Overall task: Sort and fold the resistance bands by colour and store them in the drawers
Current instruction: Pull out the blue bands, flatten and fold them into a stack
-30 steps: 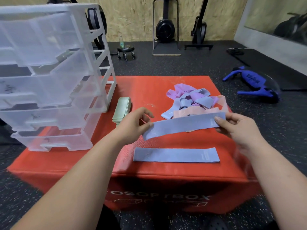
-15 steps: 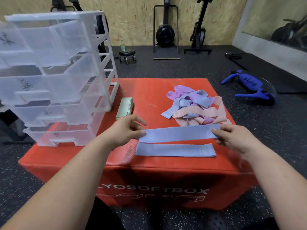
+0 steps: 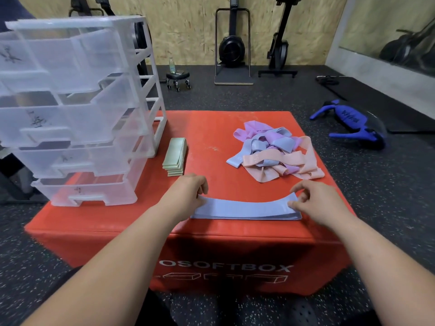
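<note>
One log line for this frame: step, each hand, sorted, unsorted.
step: stacking blue band on another | left hand: pinches left end | right hand: pinches right end | sorted: folded green stack | unsorted: mixed pile

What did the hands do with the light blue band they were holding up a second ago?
The left hand and right hand lowered the flat light blue fabric band onto the matching band lying on the red padded box, stacking them. Both hands still pinch its ends. The folded green bands, the tangled pile of purple, blue and pink bands and the clear plastic drawer unit stayed put.
</note>
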A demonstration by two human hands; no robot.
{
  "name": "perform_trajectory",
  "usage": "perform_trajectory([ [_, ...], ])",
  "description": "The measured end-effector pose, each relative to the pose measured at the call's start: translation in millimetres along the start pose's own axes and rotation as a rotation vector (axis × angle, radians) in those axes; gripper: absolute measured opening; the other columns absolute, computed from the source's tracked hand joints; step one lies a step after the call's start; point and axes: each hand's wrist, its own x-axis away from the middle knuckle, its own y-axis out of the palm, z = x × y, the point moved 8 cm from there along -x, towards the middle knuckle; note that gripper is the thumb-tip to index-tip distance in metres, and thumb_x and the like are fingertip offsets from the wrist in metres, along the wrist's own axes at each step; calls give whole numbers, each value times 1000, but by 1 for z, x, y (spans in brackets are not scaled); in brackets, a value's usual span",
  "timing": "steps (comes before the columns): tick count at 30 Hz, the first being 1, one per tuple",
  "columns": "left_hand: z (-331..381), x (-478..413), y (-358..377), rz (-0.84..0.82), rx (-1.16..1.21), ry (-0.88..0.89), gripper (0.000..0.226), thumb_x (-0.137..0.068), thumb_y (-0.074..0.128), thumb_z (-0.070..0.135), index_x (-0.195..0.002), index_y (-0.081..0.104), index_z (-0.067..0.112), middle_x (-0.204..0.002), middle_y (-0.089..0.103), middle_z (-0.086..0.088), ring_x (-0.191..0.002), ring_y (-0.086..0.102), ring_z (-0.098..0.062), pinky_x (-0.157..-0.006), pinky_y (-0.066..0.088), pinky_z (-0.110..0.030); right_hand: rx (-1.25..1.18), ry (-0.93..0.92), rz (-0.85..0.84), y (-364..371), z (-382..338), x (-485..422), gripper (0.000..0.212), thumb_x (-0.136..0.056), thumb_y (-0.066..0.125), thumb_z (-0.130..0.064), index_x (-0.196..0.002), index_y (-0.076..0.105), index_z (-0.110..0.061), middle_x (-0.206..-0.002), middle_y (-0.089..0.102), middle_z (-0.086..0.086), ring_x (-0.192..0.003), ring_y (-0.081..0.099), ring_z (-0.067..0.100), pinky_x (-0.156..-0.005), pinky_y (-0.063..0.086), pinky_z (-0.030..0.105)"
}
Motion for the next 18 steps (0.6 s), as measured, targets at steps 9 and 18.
perform_trajectory([
  [9, 3, -2, 14, -46, -166, 55, 25, -82, 76, 14, -104, 67, 21, -99, 55, 2, -84, 56, -19, -71, 43, -34, 276, -43, -20, 10, 3, -4, 35, -71, 89, -42, -100, 70, -38, -90, 60, -13, -85, 60, 12, -78, 53, 37],
  [18, -17, 13, 13, -237, -137, 90, 71, -78, 88, 47, -140, 61, 27, -128, 61, 11, -111, 60, -12, -94, 49, -29, 263, -207, -287, 13, 5, 3, 68, -67, 95, -38, -129, 68, -34, -123, 66, -16, -111, 62, 5, -101, 47, 25],
])
